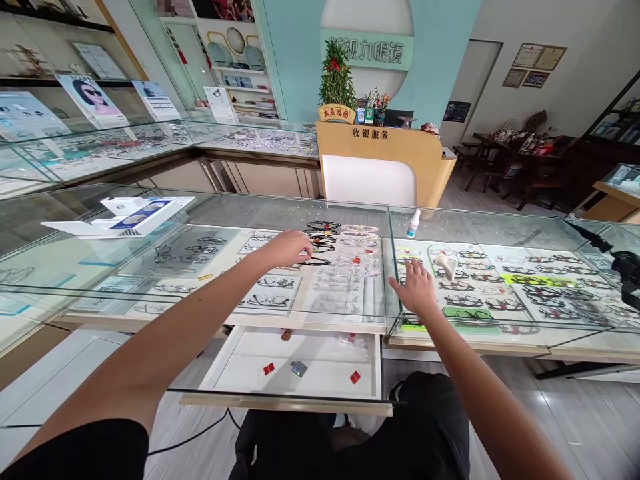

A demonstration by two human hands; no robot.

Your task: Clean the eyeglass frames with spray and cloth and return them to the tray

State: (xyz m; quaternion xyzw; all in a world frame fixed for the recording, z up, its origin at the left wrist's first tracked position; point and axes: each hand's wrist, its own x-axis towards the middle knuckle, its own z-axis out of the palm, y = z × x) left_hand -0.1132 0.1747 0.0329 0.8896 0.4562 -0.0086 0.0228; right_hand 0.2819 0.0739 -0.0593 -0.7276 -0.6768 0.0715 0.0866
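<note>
My left hand (289, 249) is over the glass counter, its fingers curled together at the left end of a dark eyeglass frame (316, 261). Behind it lie more dark frames (324, 227) in a column, and a column of clear and pinkish frames (359, 243) is to their right. My right hand (416, 287) rests on the glass with its fingers spread, just right of the glass divider, holding nothing. Beyond it is a white cloth-like piece (447, 267). A small white spray bottle (413, 223) stands farther back.
Below the counter an open white drawer (240, 360) holds red tags (355, 377) and a grey tag (299, 368). A white folded card display (135, 217) is at the left. A black strapped object (625, 267) lies far right.
</note>
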